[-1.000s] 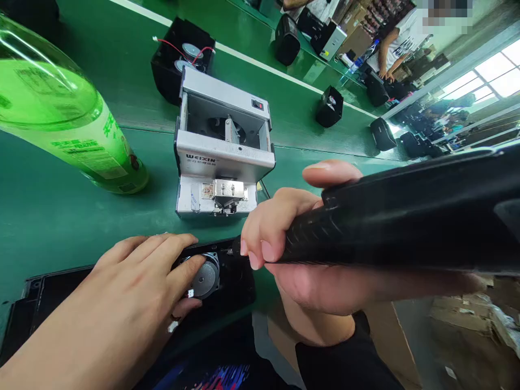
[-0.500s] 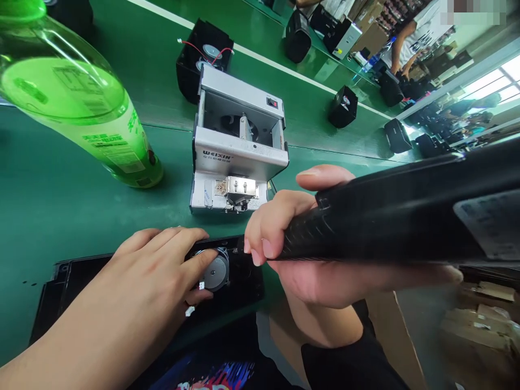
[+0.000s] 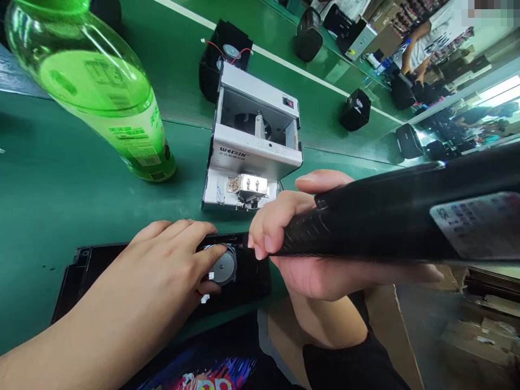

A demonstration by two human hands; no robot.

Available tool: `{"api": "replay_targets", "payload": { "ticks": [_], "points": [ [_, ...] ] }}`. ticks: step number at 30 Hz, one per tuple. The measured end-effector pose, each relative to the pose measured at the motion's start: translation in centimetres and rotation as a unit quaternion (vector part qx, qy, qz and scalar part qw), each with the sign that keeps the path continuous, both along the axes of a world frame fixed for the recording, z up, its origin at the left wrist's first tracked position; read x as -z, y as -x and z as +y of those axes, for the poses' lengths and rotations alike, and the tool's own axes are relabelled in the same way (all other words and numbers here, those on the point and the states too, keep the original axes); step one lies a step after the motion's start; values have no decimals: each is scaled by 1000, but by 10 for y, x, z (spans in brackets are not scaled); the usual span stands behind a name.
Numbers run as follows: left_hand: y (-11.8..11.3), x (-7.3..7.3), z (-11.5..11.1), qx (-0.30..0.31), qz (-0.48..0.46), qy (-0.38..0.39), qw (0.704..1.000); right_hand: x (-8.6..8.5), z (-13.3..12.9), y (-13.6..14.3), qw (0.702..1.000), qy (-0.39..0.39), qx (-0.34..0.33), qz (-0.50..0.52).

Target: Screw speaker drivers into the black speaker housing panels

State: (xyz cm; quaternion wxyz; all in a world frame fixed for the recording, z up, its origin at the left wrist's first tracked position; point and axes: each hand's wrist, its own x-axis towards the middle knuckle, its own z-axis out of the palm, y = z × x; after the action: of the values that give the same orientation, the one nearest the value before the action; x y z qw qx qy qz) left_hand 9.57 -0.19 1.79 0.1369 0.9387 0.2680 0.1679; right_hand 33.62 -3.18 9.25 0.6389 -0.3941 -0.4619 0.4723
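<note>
A black plastic speaker panel (image 3: 252,279) lies on the green bench in front of me, with a round grey speaker driver (image 3: 224,266) set in it. My left hand (image 3: 174,265) bends over the panel, fingers at its far edge and around the driver, holding the driver against it. Small white connectors (image 3: 205,298) show beside the fingers. My right hand (image 3: 300,244) is wrapped around a thick black electric screwdriver (image 3: 377,216). Its tip end points at the panel beside the driver, where the fingers hide the bit and any screw.
Behind the panel stands a silver screw feeder (image 3: 252,143) marked WEIXIN. A green bottle (image 3: 109,103) rises at the left. Black speaker boxes (image 3: 223,51) are spread along the bench, one with red wires. Cardboard (image 3: 390,325) is at lower right, and a person (image 3: 422,49) works far back.
The view has shifted, so the bench, bottle and feeder appear further right. Both hands keep their holds on the driver and the screwdriver.
</note>
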Motion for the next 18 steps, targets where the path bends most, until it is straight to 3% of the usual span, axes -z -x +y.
{"api": "replay_targets", "payload": {
  "ticks": [8, 18],
  "points": [
    [-4, -7, 5, -5, 15, 57, 998, 26, 7, 13, 998, -64, 12, 6],
    [-7, -5, 6, -6, 51, 64, 997, 46, -6, 23, 986, -128, 107, -12]
  ]
}}
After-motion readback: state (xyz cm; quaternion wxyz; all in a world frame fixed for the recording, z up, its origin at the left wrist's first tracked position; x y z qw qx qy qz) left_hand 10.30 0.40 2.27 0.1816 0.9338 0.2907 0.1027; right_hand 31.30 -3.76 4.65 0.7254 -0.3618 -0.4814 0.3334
